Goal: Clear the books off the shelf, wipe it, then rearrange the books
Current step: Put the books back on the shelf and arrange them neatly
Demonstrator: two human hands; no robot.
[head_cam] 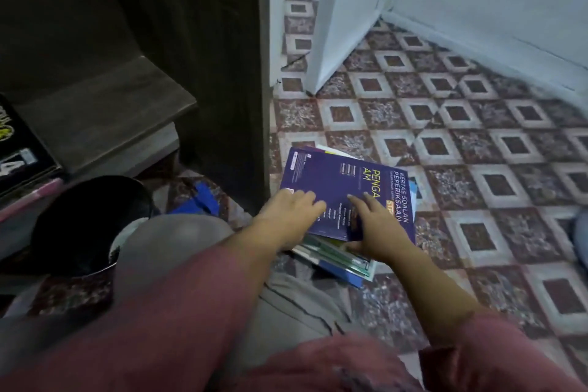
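A stack of books (342, 259) lies on the patterned floor beside the dark wooden shelf unit (222, 73). On top is a purple book (337, 181) with yellow and white lettering. My left hand (292, 210) rests on the purple cover near its lower left corner, fingers laid flat. My right hand (378, 226) lies on the cover's lower right part, fingers stretched over the top and thumb at the near edge of the stack. A bare shelf board (105, 111) shows at the left.
A black round bin (86, 219) stands at the left by my knee. A blue cloth (200, 200) lies on the floor under the shelf. Black and pink books (19, 156) sit at the far left. A white door (343, 9) and pale wall border the tiled floor (477, 143).
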